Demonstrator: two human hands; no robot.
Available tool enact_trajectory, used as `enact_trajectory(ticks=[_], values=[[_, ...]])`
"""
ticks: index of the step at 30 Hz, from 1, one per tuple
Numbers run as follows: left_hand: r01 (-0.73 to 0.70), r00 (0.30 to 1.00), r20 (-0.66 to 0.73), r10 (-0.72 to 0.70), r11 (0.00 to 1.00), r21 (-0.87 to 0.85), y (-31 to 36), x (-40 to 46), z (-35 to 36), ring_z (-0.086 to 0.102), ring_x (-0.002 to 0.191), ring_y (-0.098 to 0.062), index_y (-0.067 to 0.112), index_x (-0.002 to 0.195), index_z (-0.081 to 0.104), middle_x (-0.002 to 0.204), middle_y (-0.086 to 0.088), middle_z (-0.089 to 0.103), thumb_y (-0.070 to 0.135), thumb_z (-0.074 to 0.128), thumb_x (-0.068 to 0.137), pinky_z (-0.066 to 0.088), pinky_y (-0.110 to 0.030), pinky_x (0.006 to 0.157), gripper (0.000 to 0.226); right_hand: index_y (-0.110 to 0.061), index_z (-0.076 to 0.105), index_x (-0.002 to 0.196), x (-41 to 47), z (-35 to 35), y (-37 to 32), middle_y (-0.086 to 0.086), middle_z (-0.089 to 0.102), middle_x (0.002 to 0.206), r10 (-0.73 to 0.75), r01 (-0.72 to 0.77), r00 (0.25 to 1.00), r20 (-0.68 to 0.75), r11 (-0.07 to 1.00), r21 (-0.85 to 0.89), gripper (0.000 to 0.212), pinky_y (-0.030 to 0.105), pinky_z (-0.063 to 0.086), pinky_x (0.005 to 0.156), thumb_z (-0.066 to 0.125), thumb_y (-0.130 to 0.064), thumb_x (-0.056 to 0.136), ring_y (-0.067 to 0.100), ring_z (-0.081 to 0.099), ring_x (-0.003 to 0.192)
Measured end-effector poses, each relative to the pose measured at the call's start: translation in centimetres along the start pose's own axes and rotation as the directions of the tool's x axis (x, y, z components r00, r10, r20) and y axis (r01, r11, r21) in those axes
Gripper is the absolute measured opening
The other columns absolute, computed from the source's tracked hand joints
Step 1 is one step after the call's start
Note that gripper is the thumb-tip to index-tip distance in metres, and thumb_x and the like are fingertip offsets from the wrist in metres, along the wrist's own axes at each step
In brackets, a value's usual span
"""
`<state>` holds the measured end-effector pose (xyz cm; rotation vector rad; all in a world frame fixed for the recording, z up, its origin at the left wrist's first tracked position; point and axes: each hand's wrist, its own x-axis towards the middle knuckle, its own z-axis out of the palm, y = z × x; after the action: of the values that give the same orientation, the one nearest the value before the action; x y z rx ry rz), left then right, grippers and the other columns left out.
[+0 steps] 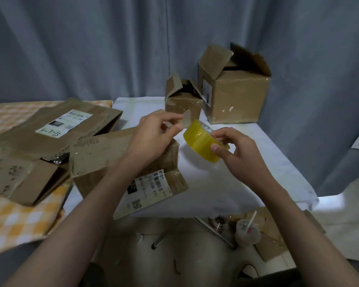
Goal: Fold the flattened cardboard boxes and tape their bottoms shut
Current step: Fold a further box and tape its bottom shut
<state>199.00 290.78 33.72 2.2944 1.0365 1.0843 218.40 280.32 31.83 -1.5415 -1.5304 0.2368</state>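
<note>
The right hand (234, 150) pinches a translucent yellow roll of packing tape (201, 142), held above the white-covered table (247, 162) near its middle. The left hand (153, 133) pinches thumb to forefinger beside the roll; any tape end is too faint to see. Its forearm partly hides a folded brown cardboard box (124, 160) at the near-left edge.

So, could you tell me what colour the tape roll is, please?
Translucent yellow tape roll; head view.

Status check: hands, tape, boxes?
Right hand grips tape roll. Left hand pinches near its edge, tape end not visible. Flat box under left hand, untaped. Nothing blocking.
</note>
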Motion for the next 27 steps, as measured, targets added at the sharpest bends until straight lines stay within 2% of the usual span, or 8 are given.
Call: enact_trajectory(ticks=[3, 6, 10, 15, 19, 24, 27], values=[[-0.113, 0.994, 0.003, 0.113, 0.993, -0.017, 0.8, -0.4, 0.4, 0.059, 0.094, -0.002, 0.024, 0.125, 0.069, 0.106, 0.008, 0.064, 0.026, 0.057, 0.1, 0.04, -0.01, 0.078, 0.028, -0.021, 0.068, 0.102, -0.1, 0.3, -0.4, -0.006, 0.067, 0.099, -0.026, 0.026, 0.999, 0.019, 1.0, 0.001, 0.022, 0.011, 0.044, 0.079, 0.07, -0.005, 0.087, 0.007, 0.059, 0.09], [-0.144, 0.989, -0.019, 0.143, 0.989, -0.043, 1.2, -0.6, 0.6, 0.059, 0.1, -0.006, 0.022, 0.119, 0.073, 0.106, 0.004, 0.064, 0.022, 0.055, 0.101, 0.046, -0.015, 0.079, 0.025, -0.018, 0.069, 0.105, -0.1, 0.4, -0.5, -0.006, 0.066, 0.1, -0.038, 0.038, 0.999, 0.019, 0.999, -0.003, 0.021, 0.01, 0.043, 0.078, 0.07, -0.006, 0.087, 0.003, 0.058, 0.09], [-0.173, 0.984, -0.058, 0.168, 0.979, -0.106, 1.4, -1.0, 0.5, 0.061, 0.095, -0.007, 0.019, 0.108, 0.077, 0.101, 0.002, 0.066, 0.018, 0.066, 0.094, 0.052, -0.016, 0.075, 0.018, -0.024, 0.066, 0.102, -0.1, 0.3, -0.6, -0.007, 0.066, 0.101, -0.041, 0.041, 0.999, 0.021, 0.999, 0.012, 0.022, 0.009, 0.042, 0.078, 0.07, -0.008, 0.088, 0.0, 0.057, 0.092], [-0.261, 0.962, -0.111, 0.25, 0.961, -0.093, 1.7, -1.4, 0.6, 0.064, 0.089, -0.01, 0.013, 0.101, 0.079, 0.095, 0.0, 0.067, 0.013, 0.076, 0.085, 0.057, -0.022, 0.074, 0.016, -0.027, 0.065, 0.103, -0.2, 0.5, -0.6, -0.006, 0.066, 0.102, -0.044, 0.043, 0.998, 0.038, 0.999, 0.02, 0.021, 0.016, 0.046, 0.081, 0.07, -0.011, 0.09, 0.005, 0.058, 0.094], [-0.316, 0.943, -0.131, 0.307, 0.947, -0.056, 1.8, -1.4, 0.8, 0.066, 0.086, -0.011, 0.01, 0.097, 0.079, 0.092, -0.001, 0.069, 0.013, 0.079, 0.083, 0.058, -0.025, 0.073, 0.014, -0.027, 0.065, 0.103, -0.2, 0.4, -0.6, -0.006, 0.067, 0.102, -0.046, 0.045, 0.998, 0.045, 0.999, 0.028, 0.02, 0.017, 0.046, 0.081, 0.07, -0.012, 0.09, 0.003, 0.058, 0.095], [-0.268, 0.959, -0.117, 0.257, 0.959, -0.091, 2.1, -1.4, 0.9, 0.063, 0.084, -0.008, 0.012, 0.09, 0.077, 0.088, 0.003, 0.068, 0.014, 0.078, 0.083, 0.055, -0.021, 0.07, 0.007, -0.029, 0.062, 0.102, -0.4, 0.1, -0.8, -0.008, 0.064, 0.101, -0.068, 0.069, 0.996, 0.064, 0.998, -0.003, 0.022, 0.014, 0.043, 0.079, 0.07, -0.012, 0.09, -0.001, 0.056, 0.092], [-0.302, 0.949, -0.11, 0.296, 0.952, -0.048, 2.1, -1.5, 1.1, 0.063, 0.082, -0.009, 0.012, 0.089, 0.075, 0.087, 0.003, 0.066, 0.014, 0.076, 0.085, 0.056, -0.027, 0.07, 0.005, -0.029, 0.061, 0.103, -0.5, 0.0, -0.9, -0.007, 0.063, 0.101, -0.077, 0.079, 0.995, 0.07, 0.996, -0.028, 0.022, 0.015, 0.043, 0.079, 0.069, -0.012, 0.09, 0.0, 0.056, 0.092]])
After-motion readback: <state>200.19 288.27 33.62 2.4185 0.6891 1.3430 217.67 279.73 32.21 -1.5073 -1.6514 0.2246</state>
